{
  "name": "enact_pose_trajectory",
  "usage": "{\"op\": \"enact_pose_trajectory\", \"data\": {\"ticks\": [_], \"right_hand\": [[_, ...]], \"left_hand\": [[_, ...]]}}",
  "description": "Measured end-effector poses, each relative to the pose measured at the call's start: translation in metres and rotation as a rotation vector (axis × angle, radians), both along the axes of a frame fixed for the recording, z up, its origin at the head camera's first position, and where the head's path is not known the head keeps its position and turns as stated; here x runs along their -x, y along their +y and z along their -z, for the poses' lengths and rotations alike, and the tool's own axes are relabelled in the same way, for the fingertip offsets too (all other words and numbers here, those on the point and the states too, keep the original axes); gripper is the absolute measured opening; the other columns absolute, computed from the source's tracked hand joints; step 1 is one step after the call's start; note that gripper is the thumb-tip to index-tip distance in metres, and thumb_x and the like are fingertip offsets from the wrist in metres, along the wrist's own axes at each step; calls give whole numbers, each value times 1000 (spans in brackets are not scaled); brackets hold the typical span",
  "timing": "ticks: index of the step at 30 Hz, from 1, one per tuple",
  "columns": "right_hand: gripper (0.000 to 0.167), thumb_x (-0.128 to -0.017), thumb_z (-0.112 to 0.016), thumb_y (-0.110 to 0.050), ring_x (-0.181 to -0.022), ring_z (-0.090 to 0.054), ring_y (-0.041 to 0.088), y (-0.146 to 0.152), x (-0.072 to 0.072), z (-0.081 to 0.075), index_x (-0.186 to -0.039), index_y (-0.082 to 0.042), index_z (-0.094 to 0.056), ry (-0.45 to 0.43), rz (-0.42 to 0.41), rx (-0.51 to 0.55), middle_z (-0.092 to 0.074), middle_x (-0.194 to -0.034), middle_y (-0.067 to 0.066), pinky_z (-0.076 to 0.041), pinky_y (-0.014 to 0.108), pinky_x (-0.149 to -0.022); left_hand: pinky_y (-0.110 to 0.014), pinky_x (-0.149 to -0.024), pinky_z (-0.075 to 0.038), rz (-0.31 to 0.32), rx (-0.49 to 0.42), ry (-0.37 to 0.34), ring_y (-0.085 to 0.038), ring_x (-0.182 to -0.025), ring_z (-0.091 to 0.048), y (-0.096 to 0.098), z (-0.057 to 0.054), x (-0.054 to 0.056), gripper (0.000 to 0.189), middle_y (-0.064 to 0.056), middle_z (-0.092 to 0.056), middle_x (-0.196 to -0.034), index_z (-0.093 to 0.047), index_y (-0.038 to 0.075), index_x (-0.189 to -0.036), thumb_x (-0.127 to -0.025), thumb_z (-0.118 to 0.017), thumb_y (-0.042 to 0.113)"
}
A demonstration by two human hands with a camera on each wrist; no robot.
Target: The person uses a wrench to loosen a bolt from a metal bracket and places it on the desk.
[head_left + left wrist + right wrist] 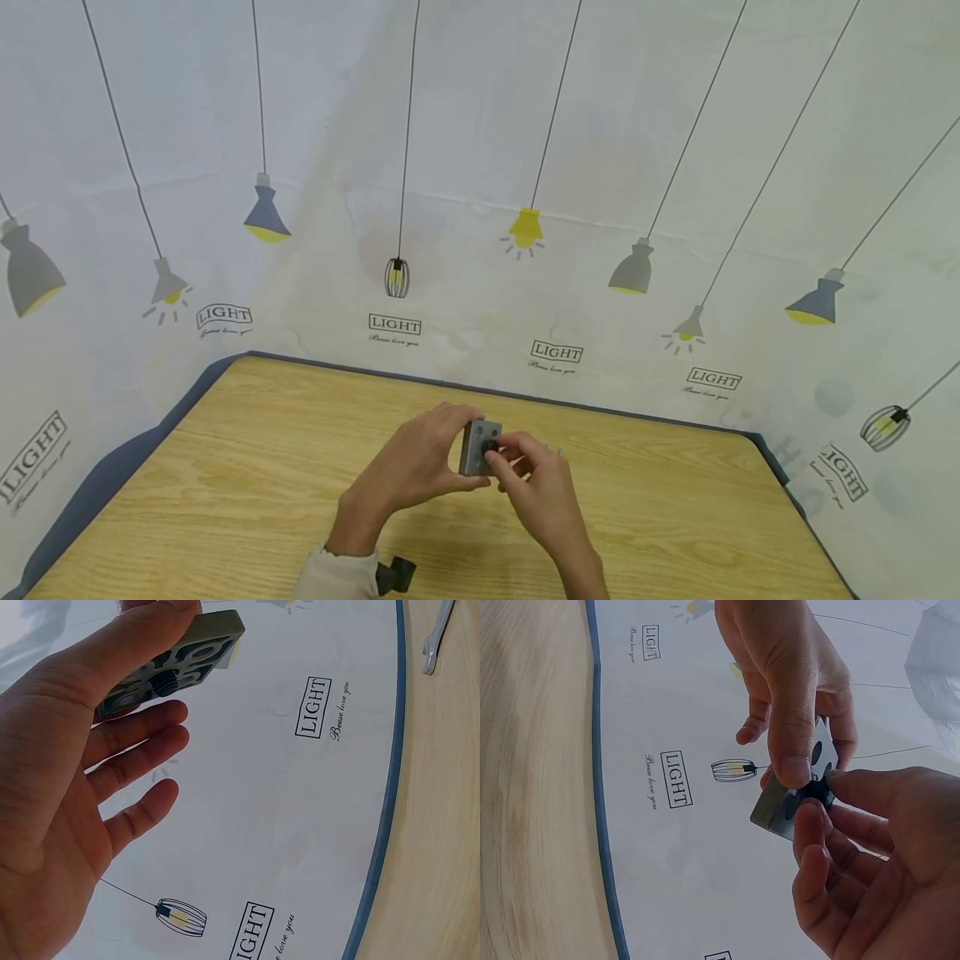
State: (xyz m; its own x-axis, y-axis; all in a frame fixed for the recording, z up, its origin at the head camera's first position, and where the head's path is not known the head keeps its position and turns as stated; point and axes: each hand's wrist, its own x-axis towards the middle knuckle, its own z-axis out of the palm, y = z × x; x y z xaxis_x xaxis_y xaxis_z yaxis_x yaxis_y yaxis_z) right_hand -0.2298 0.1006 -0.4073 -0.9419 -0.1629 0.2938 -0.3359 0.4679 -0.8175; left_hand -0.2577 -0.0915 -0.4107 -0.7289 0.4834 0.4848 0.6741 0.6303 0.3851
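My left hand [408, 462] grips a small grey square block [468, 450] by its edges, thumb on one edge and fingers on the opposite one, above the wooden table. Round holes show near the corners of its face. At the middle sits a black knob [491, 446], pinched between the thumb and fingers of my right hand [543, 496]. In the left wrist view the block's other face [199, 654] is ribbed and hollowed, and a dark threaded end [165, 682] stands out of it. The right wrist view shows the knob [815, 791] partly hidden by fingertips.
A silver open-ended wrench [431, 652] lies on the wooden table [262, 467], partly in the left wrist view. A black device [396, 575] is at my left sleeve [337, 575]. Behind the table's blue edge hangs a white lamp-printed sheet [465, 150].
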Motion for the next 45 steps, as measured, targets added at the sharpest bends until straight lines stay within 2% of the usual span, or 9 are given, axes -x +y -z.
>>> {"op": "enact_pose_trajectory", "data": {"ticks": [15, 23, 30, 37, 45], "right_hand": [[18, -92, -70, -13, -61, -63, 7, 1, -1, -1, -108, -4, -71, 21, -6, -19, -69, -86, 7, -52, 21, -53], [19, -92, -70, -9, -63, -66, 12, 1, -2, 0, -110, -4, -70, 45, -14, -12, -69, -89, 9, -53, 20, -56], [19, -92, -70, -7, -64, -65, 7, 1, -2, 0, -111, -5, -70, 59, -27, -19, -69, -94, 11, -54, 20, -57], [21, -91, -69, -5, -66, -66, 9, 1, -2, -1, -112, -5, -70, 65, -27, -30, -70, -101, 12, -53, 21, -56], [22, -91, -69, -3, -65, -65, 7, 1, -2, -1, -112, -7, -70, 76, -26, -44, -69, -100, 11, -52, 21, -54]], "left_hand": [[-31, -87, -55, 12, -10, 11, -7, -102, -59, 0, -2, -2, 64, 4, -64, -114, -59, 16, -124, -72, -88, 43], [-32, -87, -55, 15, -6, 23, -8, -104, -59, 0, -1, -1, 64, 3, -64, -115, -59, 16, -124, -73, -88, 42], [-31, -87, -55, 17, -11, 15, -8, -103, -59, -1, -3, -2, 64, 4, -64, -115, -58, 17, -124, -73, -88, 42], [-31, -85, -55, 14, -16, 25, -8, -102, -60, -1, -2, -1, 64, 5, -64, -113, -59, 17, -123, -72, -88, 42], [-31, -86, -55, 13, -21, 24, -7, -102, -59, -1, -2, -2, 64, 4, -64, -114, -59, 16, -123, -72, -88, 42]]}}
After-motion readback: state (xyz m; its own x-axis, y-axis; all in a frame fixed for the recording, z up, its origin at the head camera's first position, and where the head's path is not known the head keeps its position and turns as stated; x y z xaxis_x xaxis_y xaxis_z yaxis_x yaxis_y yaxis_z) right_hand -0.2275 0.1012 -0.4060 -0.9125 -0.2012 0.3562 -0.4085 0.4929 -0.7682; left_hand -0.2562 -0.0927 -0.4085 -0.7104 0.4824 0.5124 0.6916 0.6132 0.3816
